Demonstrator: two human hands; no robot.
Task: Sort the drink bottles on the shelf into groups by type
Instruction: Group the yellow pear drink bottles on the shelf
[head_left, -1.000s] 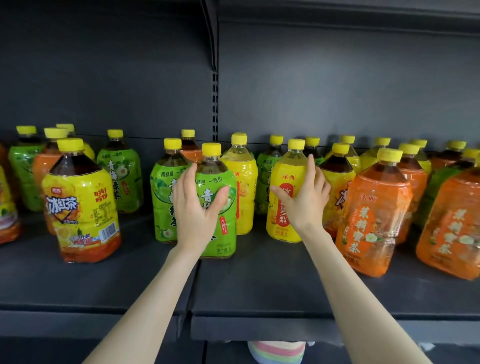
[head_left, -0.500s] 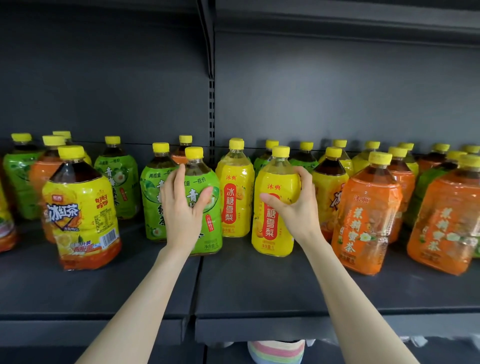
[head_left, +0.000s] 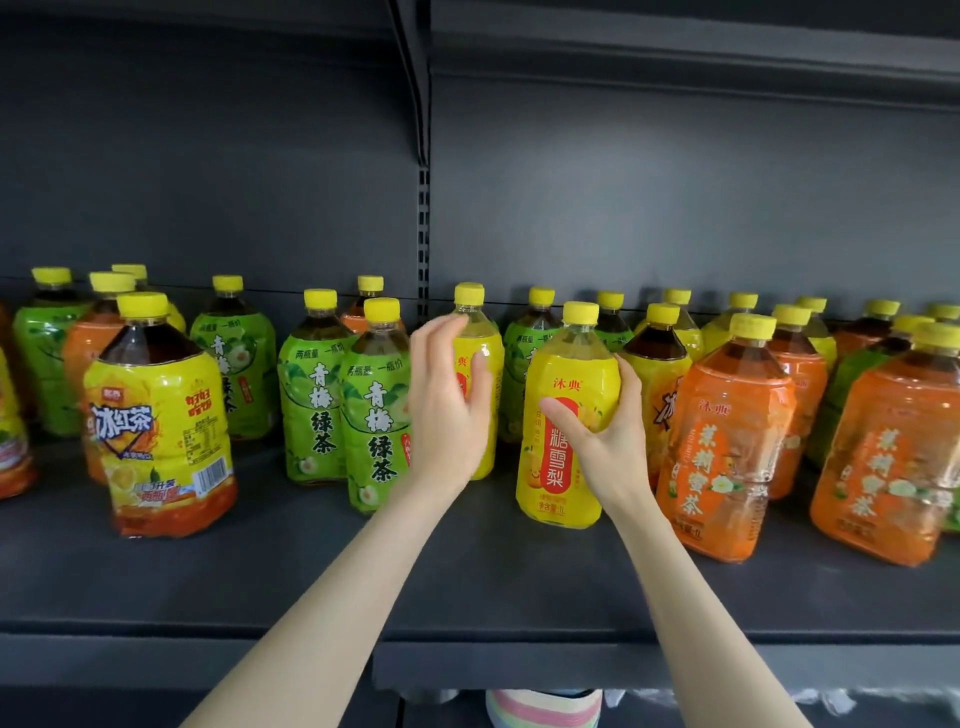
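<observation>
The sorting looks barely begun. Two green bottles (head_left: 376, 415) stand side by side at the front of the shelf (head_left: 493, 571), and two yellow bottles are near each other at the middle. Everywhere else the types are still mixed: green, orange and yellow bottles alternate in the back rows, and a red-tea bottle (head_left: 156, 415) stands among green and orange ones at the left. The right hand (head_left: 608, 436) grips the front yellow bottle (head_left: 569, 374), thumb across the label and fingers round its far side; the bottle stands on the shelf just beside an orange bottle (head_left: 727, 441). Half a second earlier the left hand (head_left: 449, 405) lay on the nearer green bottle. Now it has let go and moved right, fingers loosely spread in front of the rear yellow bottle (head_left: 492, 426), with no grip closed yet. The right hand keeps its hold.
</observation>
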